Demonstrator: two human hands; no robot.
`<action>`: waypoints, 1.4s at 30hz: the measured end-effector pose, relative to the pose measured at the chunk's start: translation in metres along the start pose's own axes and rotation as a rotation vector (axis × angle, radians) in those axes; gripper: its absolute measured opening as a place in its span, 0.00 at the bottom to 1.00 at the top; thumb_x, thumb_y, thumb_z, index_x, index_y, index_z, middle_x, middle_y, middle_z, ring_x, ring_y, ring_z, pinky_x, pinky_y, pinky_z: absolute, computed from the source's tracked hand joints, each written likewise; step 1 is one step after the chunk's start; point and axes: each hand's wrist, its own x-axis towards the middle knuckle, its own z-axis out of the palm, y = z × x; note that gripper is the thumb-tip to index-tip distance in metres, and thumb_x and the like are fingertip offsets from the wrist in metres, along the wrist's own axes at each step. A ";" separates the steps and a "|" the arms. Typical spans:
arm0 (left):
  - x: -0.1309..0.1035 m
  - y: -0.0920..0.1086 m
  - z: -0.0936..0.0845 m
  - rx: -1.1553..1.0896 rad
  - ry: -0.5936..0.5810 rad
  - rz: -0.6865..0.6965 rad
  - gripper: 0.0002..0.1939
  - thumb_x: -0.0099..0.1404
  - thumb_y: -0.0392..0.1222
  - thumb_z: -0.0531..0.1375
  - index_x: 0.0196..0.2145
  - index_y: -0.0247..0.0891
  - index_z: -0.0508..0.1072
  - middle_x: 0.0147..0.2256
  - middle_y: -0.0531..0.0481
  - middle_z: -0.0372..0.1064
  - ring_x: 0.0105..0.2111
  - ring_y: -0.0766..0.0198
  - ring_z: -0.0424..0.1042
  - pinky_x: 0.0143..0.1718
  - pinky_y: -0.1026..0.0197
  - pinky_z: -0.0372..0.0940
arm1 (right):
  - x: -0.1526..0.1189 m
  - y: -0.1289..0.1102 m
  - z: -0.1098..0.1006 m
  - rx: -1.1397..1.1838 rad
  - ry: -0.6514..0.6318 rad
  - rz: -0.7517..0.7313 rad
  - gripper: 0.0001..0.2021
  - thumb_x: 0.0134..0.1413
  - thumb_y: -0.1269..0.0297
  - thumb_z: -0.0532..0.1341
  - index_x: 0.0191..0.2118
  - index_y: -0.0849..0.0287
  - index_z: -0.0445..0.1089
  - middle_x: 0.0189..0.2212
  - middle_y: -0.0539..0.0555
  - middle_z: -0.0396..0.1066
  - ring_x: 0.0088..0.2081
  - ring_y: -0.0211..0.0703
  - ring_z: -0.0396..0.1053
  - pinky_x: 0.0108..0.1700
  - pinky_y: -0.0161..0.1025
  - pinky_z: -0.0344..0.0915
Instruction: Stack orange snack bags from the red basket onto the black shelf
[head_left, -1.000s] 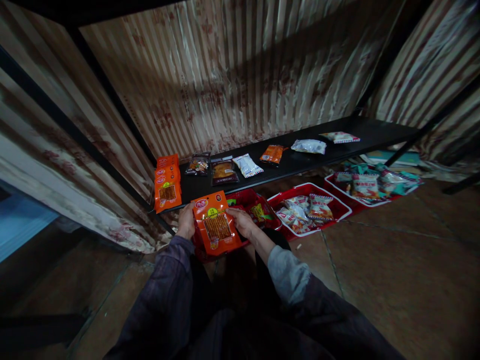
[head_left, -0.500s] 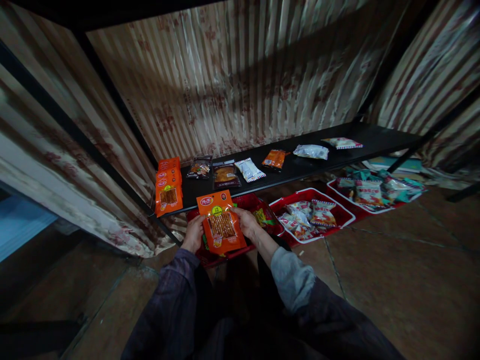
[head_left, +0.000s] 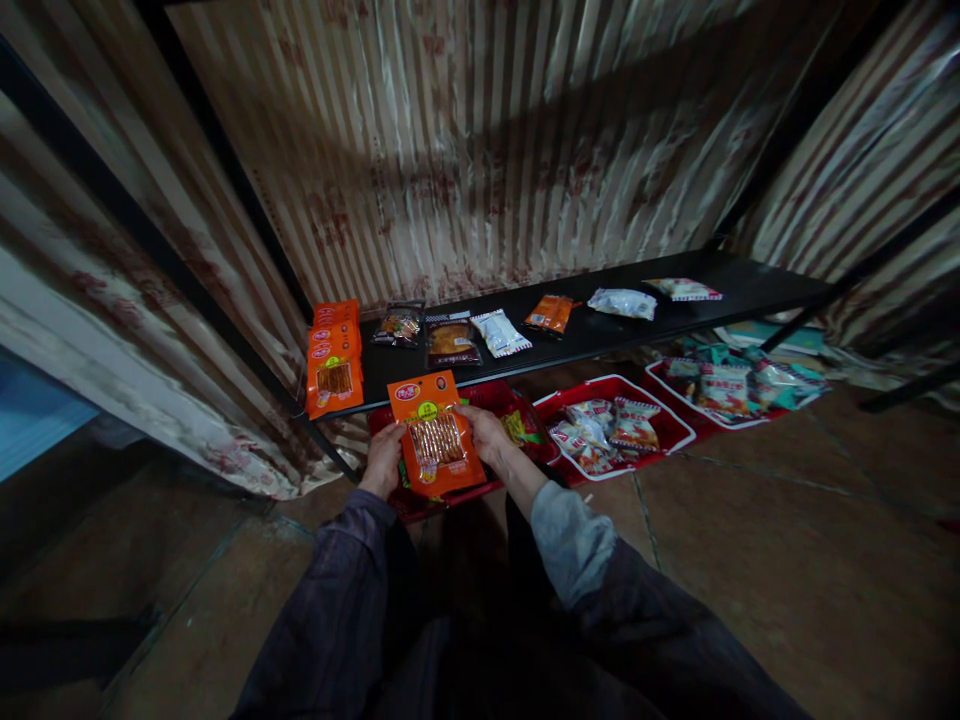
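Observation:
An orange snack packet [head_left: 436,440], its clear window showing brown sticks, is held up in front of the shelf's near edge. My left hand [head_left: 384,458] pinches its left side, and my right hand [head_left: 487,436] grips its right side. Beneath it is a red basket [head_left: 480,492] with green and yellow packets, partly hidden by the packet and my hands. Similar orange packets [head_left: 334,384] lie overlapping in a row at the left end of the black shelf [head_left: 382,390].
Along the shelf lie a dark packet [head_left: 399,324], a brown packet [head_left: 452,344], a white packet [head_left: 500,333], a small orange packet [head_left: 551,314] and two more pale ones. Red baskets of snack packets [head_left: 637,425] stand on the floor to the right. A black post [head_left: 232,160] rises at left.
The view has shifted slightly. The orange packet has tilted a little to the left, still between both my hands. The packets on the shelf stay in place.

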 end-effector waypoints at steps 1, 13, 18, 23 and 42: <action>0.000 -0.001 -0.001 -0.010 -0.007 -0.005 0.10 0.45 0.40 0.67 0.26 0.35 0.72 0.24 0.49 0.74 0.24 0.65 0.71 0.28 0.64 0.65 | 0.000 0.000 0.001 0.001 0.006 -0.006 0.03 0.44 0.70 0.63 0.29 0.61 0.70 0.19 0.49 0.72 0.21 0.39 0.68 0.28 0.37 0.67; 0.009 -0.012 -0.006 -0.116 0.006 0.009 0.17 0.43 0.45 0.68 0.29 0.35 0.70 0.26 0.51 0.72 0.26 0.66 0.71 0.35 0.61 0.64 | -0.002 0.004 0.009 -0.043 0.003 -0.035 0.05 0.44 0.70 0.64 0.30 0.62 0.70 0.19 0.49 0.73 0.20 0.38 0.68 0.25 0.36 0.67; 0.006 -0.009 -0.007 -0.134 0.002 0.007 0.17 0.41 0.45 0.68 0.29 0.35 0.70 0.26 0.52 0.73 0.25 0.66 0.70 0.33 0.61 0.64 | 0.002 0.007 0.012 -0.033 0.009 -0.038 0.05 0.43 0.70 0.64 0.30 0.61 0.70 0.20 0.50 0.73 0.21 0.40 0.69 0.28 0.38 0.68; 0.000 -0.006 -0.011 -0.090 -0.090 -0.019 0.16 0.38 0.44 0.68 0.26 0.35 0.71 0.24 0.53 0.72 0.26 0.66 0.70 0.34 0.62 0.62 | 0.005 0.003 0.010 -0.023 0.016 -0.023 0.03 0.43 0.70 0.63 0.29 0.61 0.70 0.18 0.49 0.72 0.20 0.40 0.68 0.28 0.39 0.69; -0.008 -0.010 -0.019 -0.094 -0.153 -0.012 0.16 0.39 0.43 0.69 0.27 0.34 0.72 0.26 0.50 0.73 0.26 0.64 0.70 0.35 0.60 0.63 | -0.003 -0.007 0.017 -0.082 -0.016 -0.029 0.03 0.46 0.72 0.64 0.31 0.61 0.70 0.21 0.49 0.73 0.21 0.36 0.69 0.25 0.33 0.67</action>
